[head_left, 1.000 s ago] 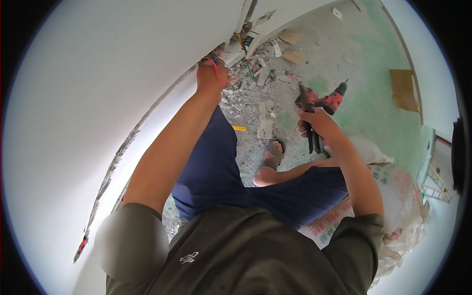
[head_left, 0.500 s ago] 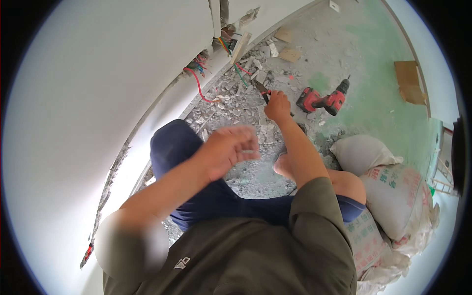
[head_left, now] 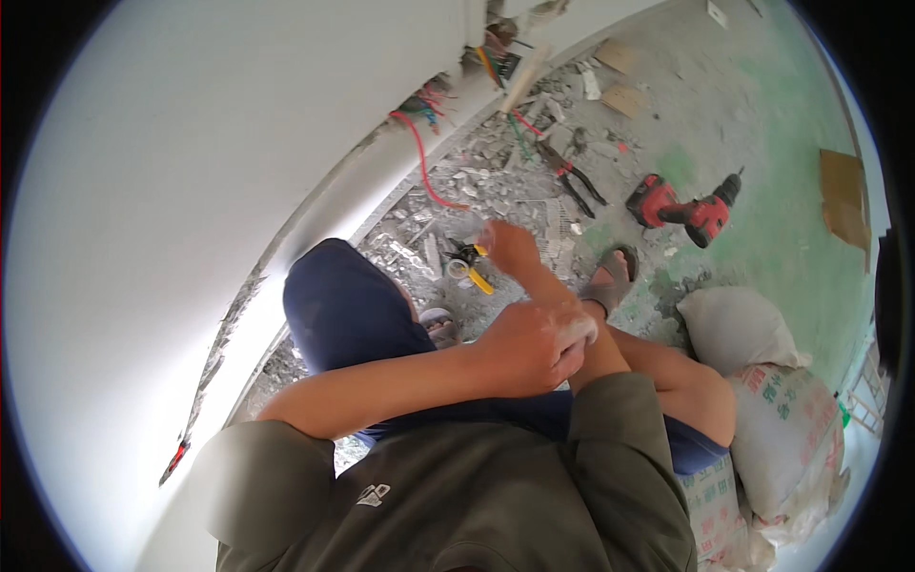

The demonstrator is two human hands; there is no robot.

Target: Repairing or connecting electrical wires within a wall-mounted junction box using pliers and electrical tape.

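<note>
My right hand (head_left: 510, 250) is low over the rubble, its fingertips smeared by motion, so I cannot tell what they hold. Right beside those fingertips lies a yellow-handled hand tool (head_left: 482, 279) with black parts, partly hidden. My left hand (head_left: 541, 349) is curled closed against my right forearm, with pale dust on its knuckles and nothing visible in it. Farther off, pliers (head_left: 569, 178) with black and red handles rest on the debris, touched by neither hand. A red wire (head_left: 424, 162) hangs from a broken opening at the wall's foot.
To the right a red and black cordless drill (head_left: 688, 212) lies on the dusty floor. Stuffed white sacks (head_left: 739, 329) stand by my right knee. Cardboard (head_left: 843, 200) leans at the far right. Loose coloured wires (head_left: 429, 103) stick out of the wall on the left.
My right hand has let go of the pliers, leaving them on the rubble, and has moved left and nearer. My left hand has swung right onto my right forearm. The view has shifted.
</note>
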